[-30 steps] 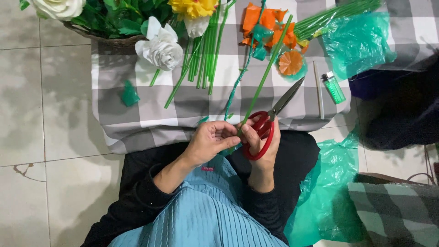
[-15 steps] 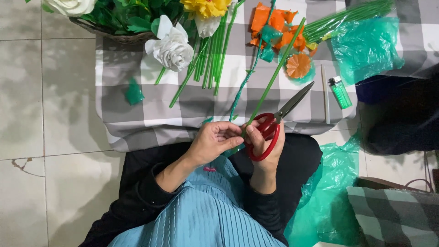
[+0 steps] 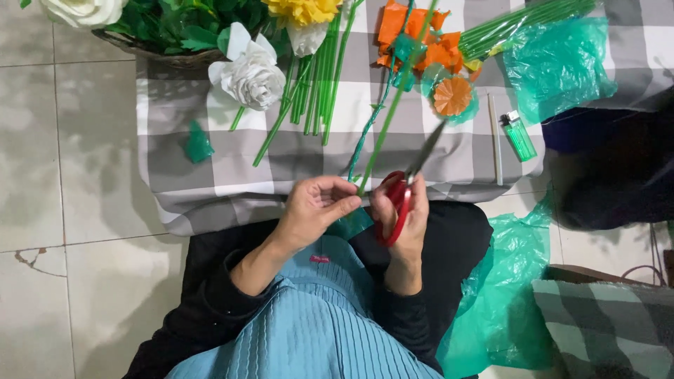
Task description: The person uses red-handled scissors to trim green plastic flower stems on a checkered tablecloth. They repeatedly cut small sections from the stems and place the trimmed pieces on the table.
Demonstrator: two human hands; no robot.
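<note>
upright-ish, green stem [image 3: 393, 105] pinched by left hand [image 3: 316, 210]; right hand [image 3: 404, 217] grips scissors [image 3: 407, 182].

The checked cloth [image 3: 210, 175] covers the surface in front of the person. Near its close edge, the left hand [image 3: 316, 210] sits just left of the right hand [image 3: 400, 217], which holds the scissors [image 3: 404, 186]; a long stem [image 3: 390, 116] runs between them toward the far side. Far left, a basket of leaves [image 3: 168, 31] holds flowers, with a paper rose [image 3: 249, 74] just near of it. A bundle of stems [image 3: 316, 84] lies in the middle. A pile of paper scraps [image 3: 421, 42] lies right of them. A lighter [image 3: 518, 135] lies at the right, just beside a thin stick [image 3: 494, 140]. Plastic bags [image 3: 558, 67] lie farther right.
</note>
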